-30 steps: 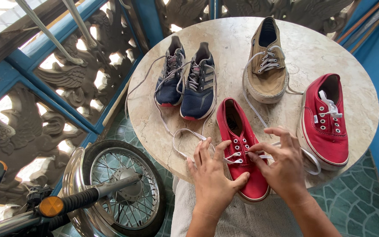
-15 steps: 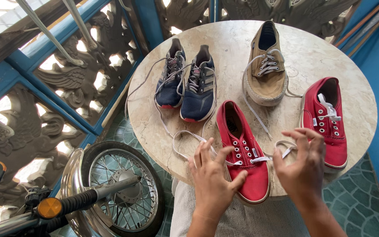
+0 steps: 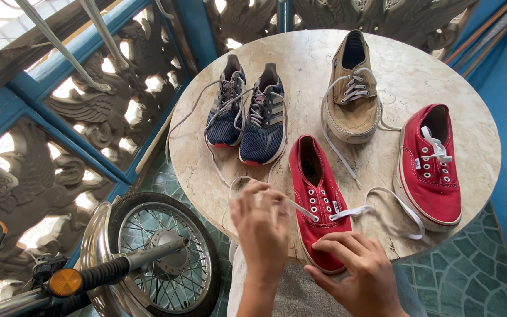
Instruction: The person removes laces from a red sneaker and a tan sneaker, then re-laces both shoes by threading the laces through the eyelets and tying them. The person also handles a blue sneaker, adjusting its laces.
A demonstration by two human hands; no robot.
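1. Lace (image 3: 300, 209), white, is pinched in the left hand (image 3: 261, 226) grip, pulled off the red shoe (image 3: 319, 202) at the surface's (image 3: 382, 161) near edge.
2. Toe is pressed by the right hand (image 3: 359, 270), fingers curled, pinching nothing.

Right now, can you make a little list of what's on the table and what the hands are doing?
Table: round stone top
Shoes: blue pair, tan shoe, two red shoes
Left hand: pulling the white lace
Right hand: resting on the toe of the near red shoe
Other red shoe: right side
Beside the table: wheel
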